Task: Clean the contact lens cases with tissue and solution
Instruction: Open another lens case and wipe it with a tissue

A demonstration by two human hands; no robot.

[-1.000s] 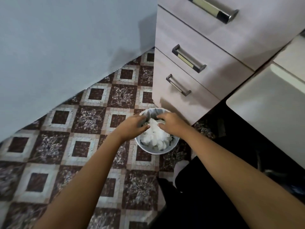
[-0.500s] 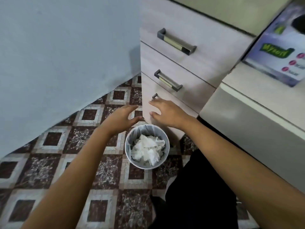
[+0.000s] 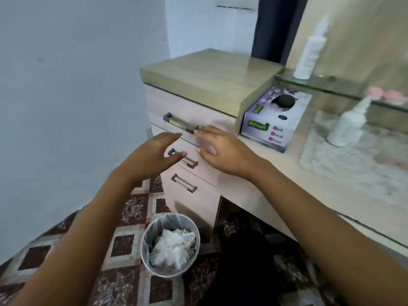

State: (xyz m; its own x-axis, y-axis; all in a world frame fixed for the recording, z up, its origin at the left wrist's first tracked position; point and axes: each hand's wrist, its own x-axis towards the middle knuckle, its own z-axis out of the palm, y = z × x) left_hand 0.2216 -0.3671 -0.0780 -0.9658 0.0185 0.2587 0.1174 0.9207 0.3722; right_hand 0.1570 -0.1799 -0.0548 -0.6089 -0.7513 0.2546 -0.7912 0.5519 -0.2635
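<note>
Both hands have come up from the bin on the floor, where they hung just over its rim half a second ago, and the view has lifted with them to take in the desk. Now the left hand and the right hand hang in front of the drawers, apart from each other, fingers straight and loosely spread, holding nothing. The right hand is palm down, its fingertips pointing left and just beside the end of the top drawer's handle. The left is turned on edge with its palm facing the right one. Crumpled tissue fills the bin well below them. On the desk the tissue box lies to the right of the right hand and a little beyond it, hard against the side of the drawer unit, its long axis running away from the person and its round opening facing up. The right hand is plainly the nearer one. A white bottle, probably the solution, stands upright further right on a pale mat. Blurred pink shapes on the glass shelf behind may be the lens cases, though the blur is too strong to be sure. For a fresh tissue, the right hand would need to swing right and turn its fingers down into the box's opening.
</note>
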